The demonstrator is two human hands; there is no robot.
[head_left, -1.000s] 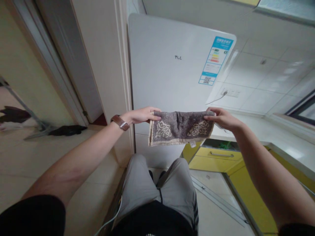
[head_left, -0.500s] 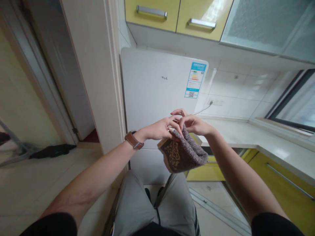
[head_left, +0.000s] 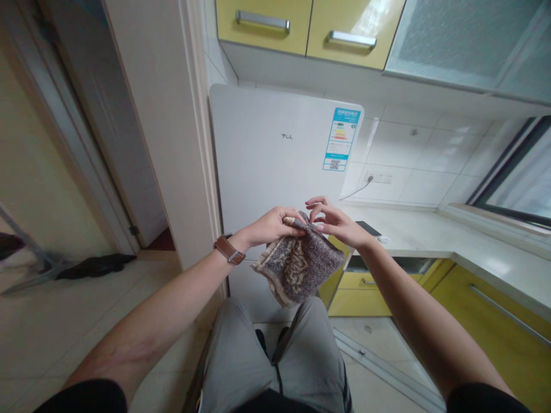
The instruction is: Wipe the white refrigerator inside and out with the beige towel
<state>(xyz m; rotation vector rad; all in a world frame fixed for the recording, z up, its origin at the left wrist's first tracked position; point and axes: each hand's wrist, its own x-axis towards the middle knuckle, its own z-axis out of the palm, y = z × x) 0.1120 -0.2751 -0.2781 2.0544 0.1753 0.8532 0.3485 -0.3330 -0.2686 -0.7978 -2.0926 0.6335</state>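
A small grey-brown towel (head_left: pixel 298 268) with a pale woven pattern hangs folded in front of me at waist height. My left hand (head_left: pixel 272 225), a brown watch on its wrist, pinches the towel's top edge from the left. My right hand (head_left: pixel 332 221) pinches the same top edge from the right, its upper fingers lifted. Both hands almost touch above the fold. Behind them stands a white fridge (head_left: pixel 267 160) bearing a blue energy label (head_left: pixel 339 139).
A white counter (head_left: pixel 434 235) runs to the right over yellow cabinets (head_left: pixel 486 312). Yellow wall cupboards (head_left: pixel 310 26) hang above. A dark flat object (head_left: pixel 368 228) lies on the counter. A door frame (head_left: pixel 172 132) stands left, with dark cloth (head_left: pixel 92 265) on the floor beyond.
The towel was stretched flat between my hands; they came together and folded it in half. It now hangs a little lower and more to the left than half a second ago.
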